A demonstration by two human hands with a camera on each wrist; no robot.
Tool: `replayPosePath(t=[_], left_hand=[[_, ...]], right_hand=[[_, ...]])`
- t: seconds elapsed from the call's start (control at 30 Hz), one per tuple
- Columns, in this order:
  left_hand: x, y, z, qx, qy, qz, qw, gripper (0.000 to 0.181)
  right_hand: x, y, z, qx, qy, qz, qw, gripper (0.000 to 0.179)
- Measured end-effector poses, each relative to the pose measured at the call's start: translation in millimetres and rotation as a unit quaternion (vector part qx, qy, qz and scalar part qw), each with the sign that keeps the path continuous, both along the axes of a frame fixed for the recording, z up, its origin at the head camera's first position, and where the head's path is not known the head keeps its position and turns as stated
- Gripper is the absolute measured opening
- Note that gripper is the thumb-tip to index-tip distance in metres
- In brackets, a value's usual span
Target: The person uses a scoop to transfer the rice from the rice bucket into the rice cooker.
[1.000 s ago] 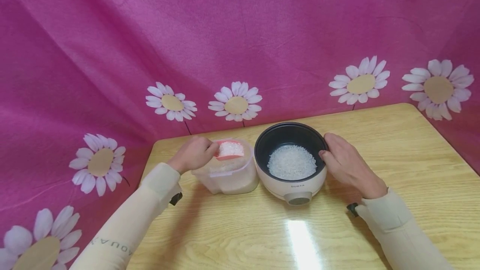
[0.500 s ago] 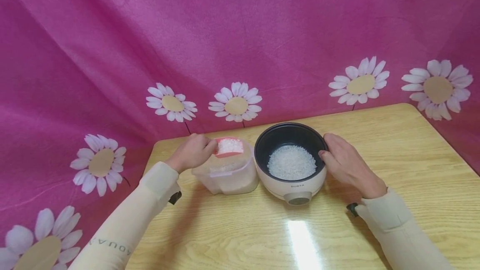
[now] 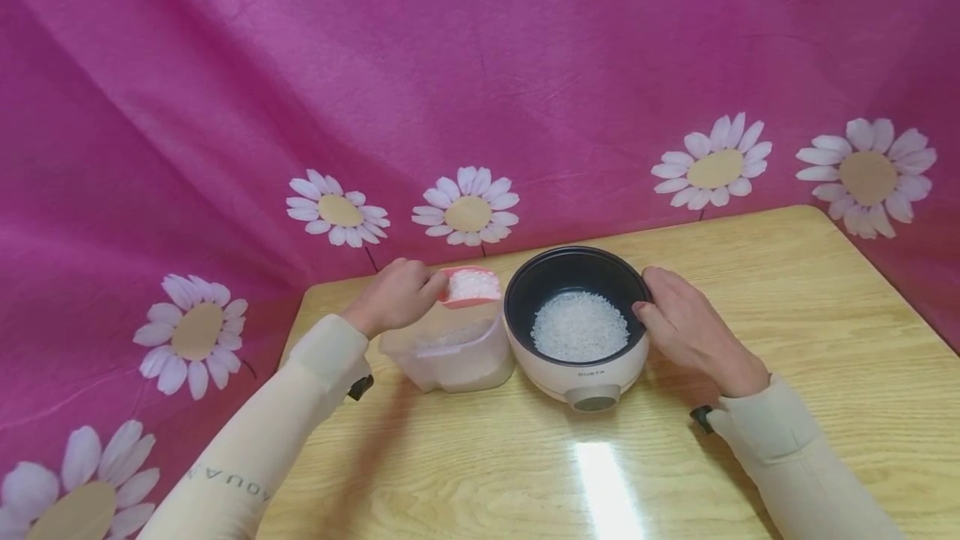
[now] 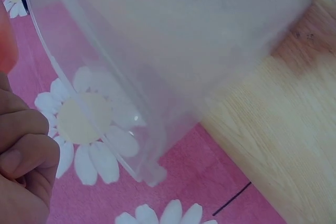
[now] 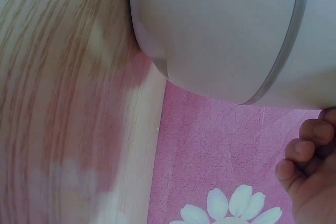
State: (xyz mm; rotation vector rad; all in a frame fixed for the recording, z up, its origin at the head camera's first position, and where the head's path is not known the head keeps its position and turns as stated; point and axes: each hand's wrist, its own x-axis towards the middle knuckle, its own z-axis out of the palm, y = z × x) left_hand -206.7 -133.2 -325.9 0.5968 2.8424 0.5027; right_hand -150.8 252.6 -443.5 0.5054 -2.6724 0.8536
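My left hand point(image 3: 397, 297) grips the handle of a red scoop point(image 3: 471, 302) heaped with white rice. It hovers over the far right part of a translucent plastic container point(image 3: 457, 365), which holds more rice. In the left wrist view, my curled fingers point(image 4: 26, 156) are at the left edge, beside the container's wall point(image 4: 157, 51). A white rice cooker point(image 3: 577, 377) stands right of the container, its black inner pot point(image 3: 555, 277) holding a mound of rice point(image 3: 580, 327). My right hand point(image 3: 690, 327) holds the cooker's right rim, thumb over the edge and fingers outside.
Both vessels stand close together on a light wooden table point(image 3: 487, 457), near its back edge. A pink cloth point(image 3: 480, 65) with daisies hangs behind and to the left. The cooker's front knob point(image 3: 592, 398) faces me.
My left hand has raised the rice-filled scoop and carried it slightly right, towards the cooker. My right hand keeps its hold on the cooker's rim. The head view has shifted a little.
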Motion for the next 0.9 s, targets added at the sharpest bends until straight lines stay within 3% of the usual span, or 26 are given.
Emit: replayPosePath(t=[0.47, 0.9], left_hand=[[-6.5, 24.2, 4.6, -0.023, 0.034, -0.049, 0.998, 0.041], [-11.4, 37.9, 9.6, -0.062, 0.028, -0.069, 0.9953, 0.039]], right_hand=[[1.1, 0, 0.4, 0.002, -0.016, -0.003, 0.9999, 0.006], [0.8, 0, -0.6, -0.001, -0.021, -0.004, 0.9998, 0.007]])
